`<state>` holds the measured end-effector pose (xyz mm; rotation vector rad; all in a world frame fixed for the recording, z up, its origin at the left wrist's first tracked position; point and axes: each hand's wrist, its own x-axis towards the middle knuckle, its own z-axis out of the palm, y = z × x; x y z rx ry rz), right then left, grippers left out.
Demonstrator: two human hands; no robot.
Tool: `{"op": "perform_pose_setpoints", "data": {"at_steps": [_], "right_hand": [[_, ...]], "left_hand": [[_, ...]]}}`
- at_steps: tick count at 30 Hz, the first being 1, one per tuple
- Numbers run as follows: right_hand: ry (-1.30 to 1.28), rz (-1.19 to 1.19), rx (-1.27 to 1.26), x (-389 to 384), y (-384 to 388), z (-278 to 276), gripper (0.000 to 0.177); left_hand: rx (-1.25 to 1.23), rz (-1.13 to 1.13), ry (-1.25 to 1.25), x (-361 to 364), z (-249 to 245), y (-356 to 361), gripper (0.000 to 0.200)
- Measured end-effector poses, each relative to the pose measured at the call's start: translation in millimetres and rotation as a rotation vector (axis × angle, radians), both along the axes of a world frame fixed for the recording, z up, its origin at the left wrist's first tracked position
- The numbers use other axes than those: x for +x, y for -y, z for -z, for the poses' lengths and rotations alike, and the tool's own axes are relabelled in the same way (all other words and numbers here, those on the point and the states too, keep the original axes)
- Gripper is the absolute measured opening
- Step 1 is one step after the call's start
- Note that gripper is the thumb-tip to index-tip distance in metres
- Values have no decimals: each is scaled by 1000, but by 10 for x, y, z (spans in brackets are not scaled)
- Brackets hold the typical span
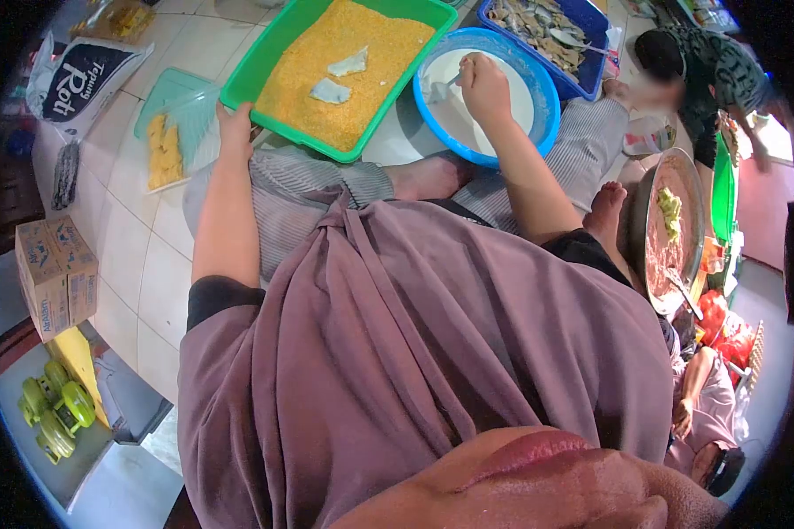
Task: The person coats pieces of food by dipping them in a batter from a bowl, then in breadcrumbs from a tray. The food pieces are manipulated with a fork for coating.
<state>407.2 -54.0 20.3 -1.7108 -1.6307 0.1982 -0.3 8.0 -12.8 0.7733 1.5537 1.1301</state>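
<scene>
My left hand [235, 130] grips the near left corner of a green tray [302, 141], its fingers closed around the rim. Orange-yellow crumbs [366, 53] fill the tray, and two white-coated flat pieces [330, 91] lie on top of them. Over a blue basin [541, 132] of white batter [503, 101], my right hand [485, 85] is closed in a pinch. A pale, batter-covered flat piece [441, 90] hangs at its fingertips, partly in the batter. Behind the basin stands a dark blue container [591, 84] holding many greyish-brown folded pieces [529, 22] and a spoon [573, 40].
Left of the tray are a clear box [194, 115] with yellow sticks, a flour bag [84, 84] and a carton [57, 273]. To the right sits a large metal bowl [666, 212] of pinkish paste. Two other people are nearby on the right.
</scene>
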Motion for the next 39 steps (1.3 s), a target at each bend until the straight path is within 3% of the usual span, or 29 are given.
{"op": "perform_pose_setpoints", "data": {"at_steps": [8,26,35,39], "right_hand": [[120,156,-27,-137,-48,44,24],[106,39,206,-201,167,-152,13],[-16,119,156,-57,172,-60,18],[-465,219,-6,93,147,-2,22]], "left_hand": [[-8,-2,-3,-32,37,-21,84],[-14,-11,0,-4,-13,7,81],[-4,-5,30,-6,1,8,82],[-7,3,32,-17,6,6,82]]}}
